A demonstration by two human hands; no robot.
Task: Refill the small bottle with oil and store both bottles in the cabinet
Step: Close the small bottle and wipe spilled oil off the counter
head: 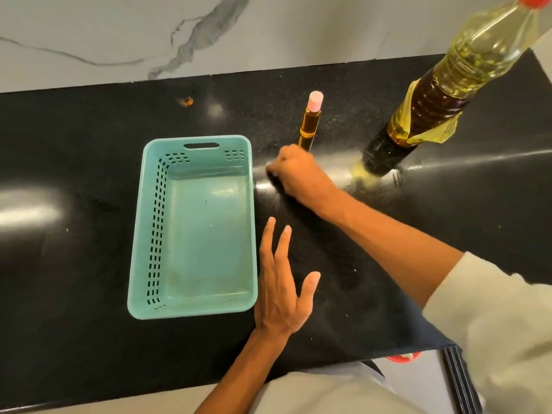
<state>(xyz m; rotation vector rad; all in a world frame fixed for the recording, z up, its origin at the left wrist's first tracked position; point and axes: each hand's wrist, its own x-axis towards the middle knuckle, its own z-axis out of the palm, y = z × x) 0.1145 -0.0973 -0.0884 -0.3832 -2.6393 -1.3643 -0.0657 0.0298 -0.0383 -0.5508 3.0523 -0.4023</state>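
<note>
- Your right hand [298,171] is down on the black counter [89,150] with its fingers curled under. I can't tell whether they pinch anything.
- The small bottle [311,124] stands upright just beyond that hand's knuckles, with its pink cap on and amber oil showing. Its foot is hidden behind the hand, so I can't say whether you're touching it.
- The large bottle [433,97] stands further out, to the right of your right hand. It's tall, red-capped, and loosely wrapped in yellow plastic.
- Your left hand [283,288] is flat and open with its fingers straight, nearer your body and holding nothing. The teal basket [155,234] sits just to its left.
- Watch out: the small bottle is thin and tall, and a nudge from your knuckles as the hand lifts could topple it towards the wall.
- There's a second risk. Your right forearm lies close to the large bottle, and a careless sweep outward could clip it.
- There's a pale yellowish patch at the large bottle's foot. It may be oil or only a reflection. If it's oil, expect a slippery grip when you carry the bottle to the cabinet.
- The loose plastic wrap could also slide under your fingers.
- As for writing, nothing is readable. The large bottle's wrap shows no legible brand, and the small bottle has no visible label.
</note>
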